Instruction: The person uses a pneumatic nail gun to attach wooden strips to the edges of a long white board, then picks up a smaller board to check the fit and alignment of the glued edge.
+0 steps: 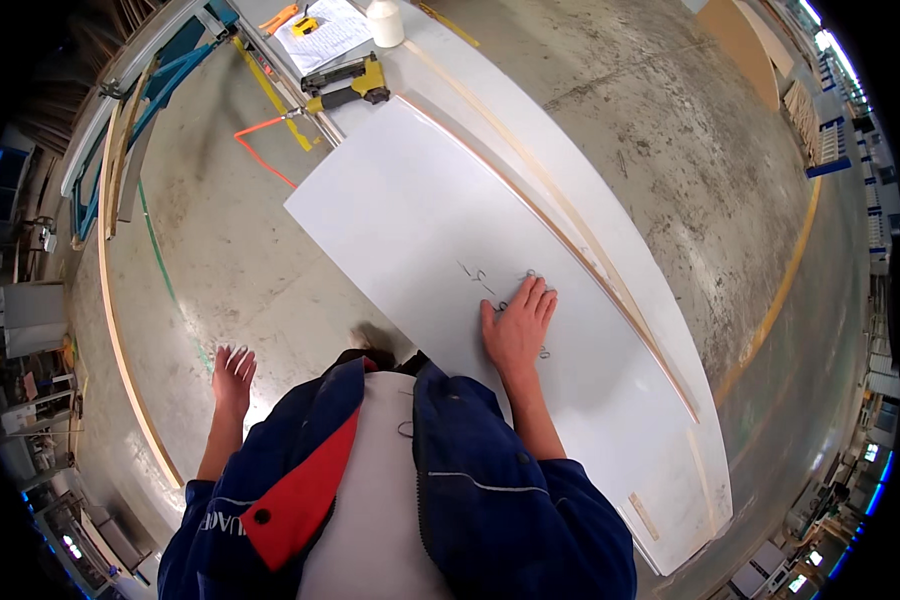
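Note:
My right hand (519, 322) lies flat on a large white panel (400, 190), palm down, fingers stretched out. Dark handwritten marks show around it on the panel, and the hand covers part of them. My left hand (234, 377) hangs over the floor, away from the panel, with its fingers apart and nothing in it. Along the panel's right edge runs a thin brown wooden strip (570, 243). Beyond the panel's far end, a yellow and black nail gun (350, 86) rests on the white work surface (470, 105), joined to an orange hose (253, 150).
Behind the nail gun are a written sheet (325, 40), a yellow tape measure (306, 25), an orange-handled tool (279, 18) and a white bottle (385, 24). A long wooden strip (114, 310) stands left, near a blue metal frame (165, 80). Brown boards (738, 45) stand far right.

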{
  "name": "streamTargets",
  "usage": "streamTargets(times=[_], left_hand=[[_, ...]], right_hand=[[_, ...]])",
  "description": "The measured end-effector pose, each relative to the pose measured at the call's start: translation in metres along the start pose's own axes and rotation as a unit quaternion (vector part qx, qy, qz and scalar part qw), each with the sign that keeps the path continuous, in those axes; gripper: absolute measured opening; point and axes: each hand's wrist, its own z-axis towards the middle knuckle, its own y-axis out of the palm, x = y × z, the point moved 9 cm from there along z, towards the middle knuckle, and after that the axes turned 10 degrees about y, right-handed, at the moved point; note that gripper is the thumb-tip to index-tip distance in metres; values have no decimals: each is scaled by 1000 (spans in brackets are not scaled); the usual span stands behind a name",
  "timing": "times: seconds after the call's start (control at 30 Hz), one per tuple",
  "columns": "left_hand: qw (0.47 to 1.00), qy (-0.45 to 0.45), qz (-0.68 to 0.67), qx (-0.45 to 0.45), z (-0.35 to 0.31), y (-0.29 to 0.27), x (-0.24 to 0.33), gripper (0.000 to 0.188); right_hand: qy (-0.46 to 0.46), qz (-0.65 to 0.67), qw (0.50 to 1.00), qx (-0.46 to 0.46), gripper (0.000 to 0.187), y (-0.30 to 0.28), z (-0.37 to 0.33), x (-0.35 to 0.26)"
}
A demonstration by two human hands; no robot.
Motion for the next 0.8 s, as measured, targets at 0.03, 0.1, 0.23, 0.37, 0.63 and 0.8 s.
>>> streamTargets(times=[0.03, 0.1, 0.23, 0.37, 0.63, 0.8], left_hand=[[1000, 3, -1, -18, 6, 24, 15, 62], [999, 4, -21, -45, 29, 53, 35, 62], [970, -12, -151, -189, 60, 160, 98, 70], [869, -83, -291, -392, 53, 282, 176, 78], [775, -145, -315, -528, 132, 331, 260, 78], [834, -104, -336, -424, 221, 324, 306, 71]], right_hand=[[-3, -3, 1000, -5, 89, 2, 4, -15], [6, -12, 1000, -10, 90, 12, 10, -36], [35, -54, 998, 11, 92, 31, 18, -52], [94, -81, 992, 4, 90, 35, 24, -50], [204, -52, 975, -69, 89, 58, 19, -126], [153, -96, 983, -31, 82, 69, 13, -174]])
